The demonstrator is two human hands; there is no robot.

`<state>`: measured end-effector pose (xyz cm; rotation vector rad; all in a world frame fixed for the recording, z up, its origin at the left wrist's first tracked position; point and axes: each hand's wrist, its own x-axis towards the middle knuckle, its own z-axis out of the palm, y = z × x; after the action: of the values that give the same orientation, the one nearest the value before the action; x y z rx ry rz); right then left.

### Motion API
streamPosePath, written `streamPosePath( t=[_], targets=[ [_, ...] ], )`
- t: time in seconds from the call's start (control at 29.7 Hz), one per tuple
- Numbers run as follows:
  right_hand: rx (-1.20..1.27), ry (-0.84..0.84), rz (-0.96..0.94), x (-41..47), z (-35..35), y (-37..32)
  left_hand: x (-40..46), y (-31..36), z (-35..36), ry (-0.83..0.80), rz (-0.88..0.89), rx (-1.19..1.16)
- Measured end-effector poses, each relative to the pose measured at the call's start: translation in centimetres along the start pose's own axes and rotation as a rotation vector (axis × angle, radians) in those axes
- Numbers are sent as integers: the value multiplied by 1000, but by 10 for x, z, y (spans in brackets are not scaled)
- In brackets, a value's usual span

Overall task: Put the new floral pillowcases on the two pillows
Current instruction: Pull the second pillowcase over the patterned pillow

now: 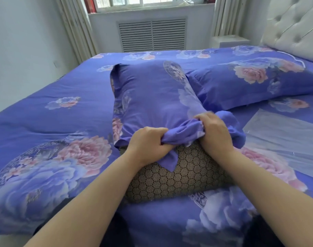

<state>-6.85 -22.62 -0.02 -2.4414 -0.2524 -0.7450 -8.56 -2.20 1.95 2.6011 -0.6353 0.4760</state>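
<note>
Hands left (148,141) and right (214,131) clench purple floral pillowcase (152,93) mouth | brown honeycomb-mesh pillow (179,177) protrudes toward 6 o'clock | long axis 12–6

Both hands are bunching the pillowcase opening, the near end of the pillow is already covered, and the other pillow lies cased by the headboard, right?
Not quite. In the head view the pillow's near end is still bare mesh. Both hands, left and right, do bunch the pillowcase opening, and the other pillow lies cased by the headboard.

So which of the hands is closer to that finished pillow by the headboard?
Right. The right hand grips the pillowcase edge just below the finished pillow; the left hand grips it farther away.
</note>
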Motion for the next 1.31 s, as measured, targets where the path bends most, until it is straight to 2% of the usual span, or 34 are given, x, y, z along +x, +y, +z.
streamPosePath(
  t=[0.07,0.13,0.2,0.27,0.3,0.37,0.44,0.47,0.5,0.61,0.67,0.71,0.74,0.81,0.91,0.94,1.04,1.11,1.18,1.21,1.31],
  targets=[
    [318,-122,127,10,-4,-5,-4,3,5,-29,-43,146],
    [540,-213,171,15,-7,-11,-8,2,9,9,-150,135],
    [500,-293,134,13,-10,-13,-11,-3,11,165,-94,108],
    [277,-348,82,7,-11,-3,-12,-4,8,283,-70,-6],
    [142,-359,70,4,-11,2,-13,-1,5,287,-79,-107],
    [5,-270,60,-1,-10,10,-19,9,3,249,-76,-190],
    [-5,-81,79,-4,-9,18,-22,15,5,160,-42,-90],
    [9,-30,117,-3,-9,21,-20,15,7,80,-58,-14],
    [63,-49,162,1,-11,22,-19,14,7,10,-86,64],
    [361,-410,284,18,-26,10,-17,4,1,-85,-208,161],
    [394,-634,378,24,-36,1,-15,-2,-8,-202,-303,94],
    [352,-676,403,22,-37,3,-14,-5,-12,-277,-317,52],
    [282,-665,402,19,-35,7,-13,-6,-14,-340,-315,21],
    [75,-539,356,13,-27,18,-12,-8,-16,-378,-294,-14],
    [-193,-453,361,10,-25,34,-14,-16,-12,-282,-291,-20],
    [-195,-471,382,11,-27,42,-14,-23,-10,-241,-278,15],
    [28,-523,477,7,-30,55,-13,-41,-8,-173,-274,69],
    [-59,-370,437,4,-27,61,-14,-43,-10,-129,-272,-14],
    [-175,-143,328,2,-27,55,-17,-38,-14,-2,-227,-17],
    [-148,-34,233,3,-29,51,-19,-36,-16,92,-193,4],
    [161,199,-12,5,-41,32,-25,-29,-22,323,-88,42]
  ],
)
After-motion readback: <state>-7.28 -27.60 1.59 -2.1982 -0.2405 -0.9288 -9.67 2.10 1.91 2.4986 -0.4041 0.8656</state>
